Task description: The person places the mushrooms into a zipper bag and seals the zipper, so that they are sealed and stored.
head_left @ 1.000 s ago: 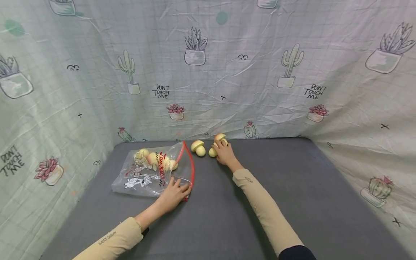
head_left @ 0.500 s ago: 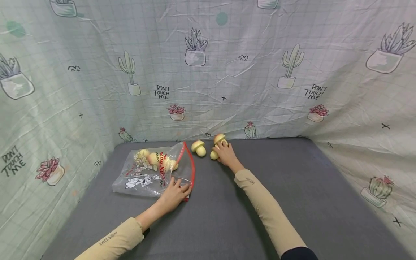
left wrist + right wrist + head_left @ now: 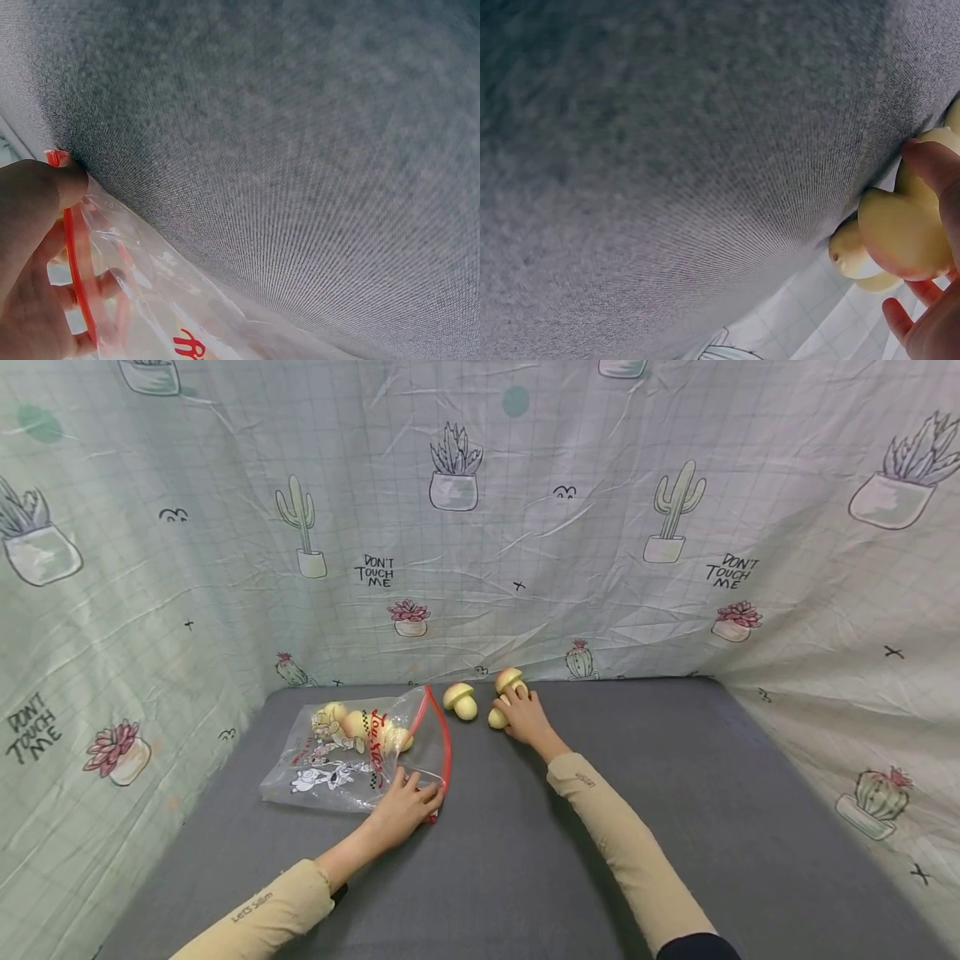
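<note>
Mushrooms already lie inside the clear printed bag (image 3: 345, 756) on the left of the grey worktop (image 3: 675, 793). My left hand (image 3: 401, 810) pinches the bag's red zip edge (image 3: 75, 247) at its near corner, fingers curled on it; I judge I should lift that rim so the mouth gapes toward the right. One loose mushroom (image 3: 460, 701) sits between bag and right hand (image 3: 525, 717). There my fingers curl over two more mushrooms (image 3: 904, 232) by the back cloth (image 3: 525, 527); best to cup them firmly before sliding them leftward.
</note>
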`<state>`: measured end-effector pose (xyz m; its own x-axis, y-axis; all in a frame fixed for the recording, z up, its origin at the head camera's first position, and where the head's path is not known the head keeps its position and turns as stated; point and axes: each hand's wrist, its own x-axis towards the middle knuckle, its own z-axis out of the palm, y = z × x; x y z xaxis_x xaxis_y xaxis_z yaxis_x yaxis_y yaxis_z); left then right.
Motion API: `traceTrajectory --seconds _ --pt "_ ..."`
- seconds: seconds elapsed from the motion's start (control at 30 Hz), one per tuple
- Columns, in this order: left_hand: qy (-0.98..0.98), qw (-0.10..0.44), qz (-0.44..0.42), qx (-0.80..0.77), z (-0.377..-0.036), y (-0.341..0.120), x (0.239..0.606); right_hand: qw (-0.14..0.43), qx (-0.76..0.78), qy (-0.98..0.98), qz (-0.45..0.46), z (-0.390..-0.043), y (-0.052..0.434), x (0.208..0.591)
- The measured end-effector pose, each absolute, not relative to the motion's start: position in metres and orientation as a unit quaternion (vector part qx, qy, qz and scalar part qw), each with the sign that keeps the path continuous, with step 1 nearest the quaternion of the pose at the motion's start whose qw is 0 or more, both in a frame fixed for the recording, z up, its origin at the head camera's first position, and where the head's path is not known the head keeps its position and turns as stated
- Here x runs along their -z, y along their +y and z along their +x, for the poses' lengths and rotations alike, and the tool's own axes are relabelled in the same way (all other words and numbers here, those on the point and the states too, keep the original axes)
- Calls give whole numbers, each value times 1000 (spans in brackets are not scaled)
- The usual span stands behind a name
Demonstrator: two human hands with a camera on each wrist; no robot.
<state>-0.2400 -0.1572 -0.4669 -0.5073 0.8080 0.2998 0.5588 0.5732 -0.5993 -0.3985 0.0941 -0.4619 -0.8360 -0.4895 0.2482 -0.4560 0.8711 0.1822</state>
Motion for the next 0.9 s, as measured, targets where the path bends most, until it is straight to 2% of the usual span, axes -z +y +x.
traceTrajectory --seconds 0.23,0.63,0.9 --pt "-843 278 -404 -222 -240 -157 466 140 68 -954 258 -395 97 460" --pt "-844 272 -403 -225 -239 -157 467 179 53 -936 299 -387 103 459" --pt "-853 253 -391 -236 -242 -157 472 184 42 -931 313 -381 104 458"
